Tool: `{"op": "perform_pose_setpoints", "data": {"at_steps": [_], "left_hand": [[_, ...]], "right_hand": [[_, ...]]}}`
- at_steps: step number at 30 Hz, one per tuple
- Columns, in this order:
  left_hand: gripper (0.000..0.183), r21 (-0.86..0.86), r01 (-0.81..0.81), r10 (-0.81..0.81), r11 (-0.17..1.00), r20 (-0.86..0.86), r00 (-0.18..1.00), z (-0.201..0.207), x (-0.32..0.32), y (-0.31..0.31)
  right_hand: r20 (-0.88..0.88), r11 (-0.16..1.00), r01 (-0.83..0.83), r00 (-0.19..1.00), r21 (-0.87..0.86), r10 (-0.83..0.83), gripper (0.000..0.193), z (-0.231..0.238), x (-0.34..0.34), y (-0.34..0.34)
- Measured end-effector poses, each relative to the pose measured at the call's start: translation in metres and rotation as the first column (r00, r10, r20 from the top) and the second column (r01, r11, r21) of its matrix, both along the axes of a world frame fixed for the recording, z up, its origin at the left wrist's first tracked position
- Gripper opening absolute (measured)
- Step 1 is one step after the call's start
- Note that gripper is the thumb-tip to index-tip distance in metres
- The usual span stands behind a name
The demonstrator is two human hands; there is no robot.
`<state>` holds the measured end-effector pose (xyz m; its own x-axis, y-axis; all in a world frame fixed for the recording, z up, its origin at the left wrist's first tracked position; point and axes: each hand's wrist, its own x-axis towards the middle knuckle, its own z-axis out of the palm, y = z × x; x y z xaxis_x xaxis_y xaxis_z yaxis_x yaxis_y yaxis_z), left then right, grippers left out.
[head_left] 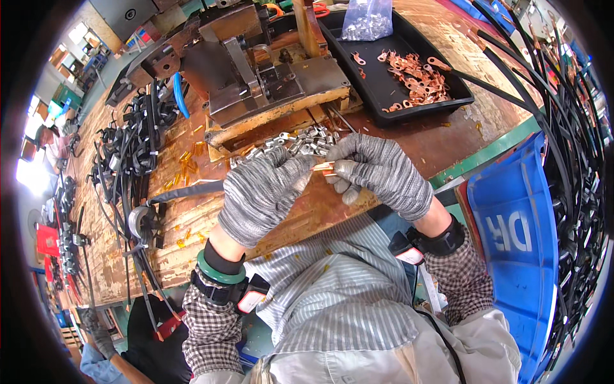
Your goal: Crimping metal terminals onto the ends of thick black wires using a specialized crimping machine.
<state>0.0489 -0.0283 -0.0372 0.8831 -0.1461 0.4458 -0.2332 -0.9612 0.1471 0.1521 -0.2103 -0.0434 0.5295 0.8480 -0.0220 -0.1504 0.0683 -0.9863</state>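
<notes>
My left hand [265,192], in a grey knitted glove, is closed round a black cable [188,191] that comes out of its left side over the table. Bare copper [323,167] shows between my two hands, apparently at the cable's end. My right hand [380,173], gloved alike, pinches at this copper with thumb and forefinger. Whether a lug sits in the right fingers is hidden by the glove. Just beyond my hands lies a pile of silver cable lugs [313,139], in front of a metal press fixture [256,86].
A black tray [464,99] at the back right holds copper lugs [416,80] and a clear bag of silver lugs [368,22]. Black cables lie in bundles [131,137] on the left and hang [569,160] on the right, behind a blue bin [515,211]. Another person's gloved hand [99,329] shows lower left.
</notes>
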Motion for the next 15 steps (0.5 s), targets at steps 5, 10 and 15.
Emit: {"op": "perform_pose_setpoints", "data": {"at_steps": [5,10,15], "left_hand": [[0.025,0.278,-0.056,0.068,0.959,-0.034,0.997,-0.007,0.002,-0.007],[0.028,0.118,-0.031,0.044,0.993,-0.107,0.993,-0.005,-0.003,-0.003],[0.032,-0.418,-0.048,-0.092,0.907,-0.308,0.947,0.011,-0.01,0.03]], "right_hand": [[-0.076,0.998,0.061,0.995,-0.007,-0.061,0.018,0.002,-0.007,-0.001],[0.162,0.995,0.095,0.982,-0.013,-0.092,0.017,-0.008,-0.008,0.007],[0.212,0.99,0.142,0.968,-0.003,-0.138,0.014,-0.01,-0.006,0.009]]}}
